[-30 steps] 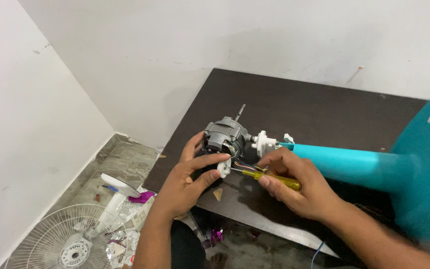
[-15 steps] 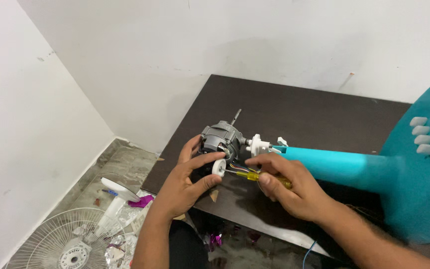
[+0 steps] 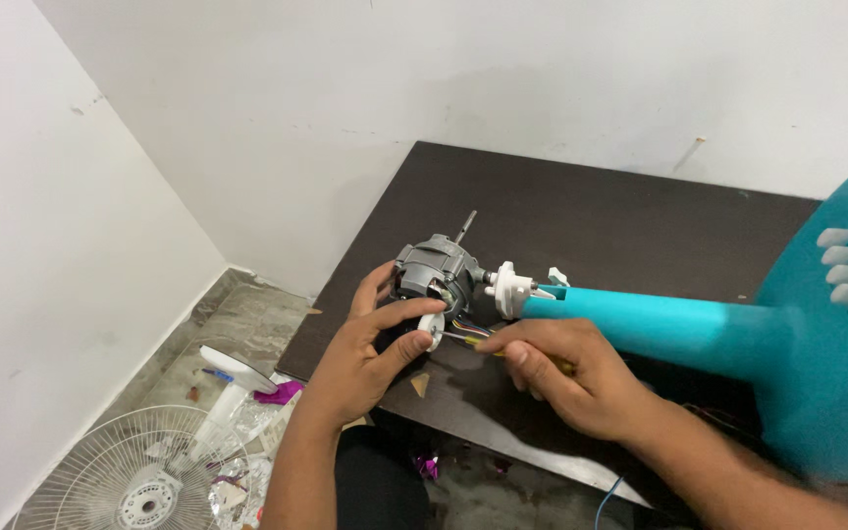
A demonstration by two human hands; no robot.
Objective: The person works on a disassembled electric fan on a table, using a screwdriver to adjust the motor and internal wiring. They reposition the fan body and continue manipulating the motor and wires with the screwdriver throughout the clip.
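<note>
Fan motor, grey ribbed metal with one thin shaft sticking up, lies at the near left edge of the dark wooden table, joined through a white plastic coupling to the smooth teal fan stand, which is cut off at the right. Left hand cups the motor, its fingers pinching a small white part. Right hand is curled shut around a yellow-handled screwdriver, mostly hidden. Coloured wires are hard to count. One wire fan grille lies on the floor.
</note>
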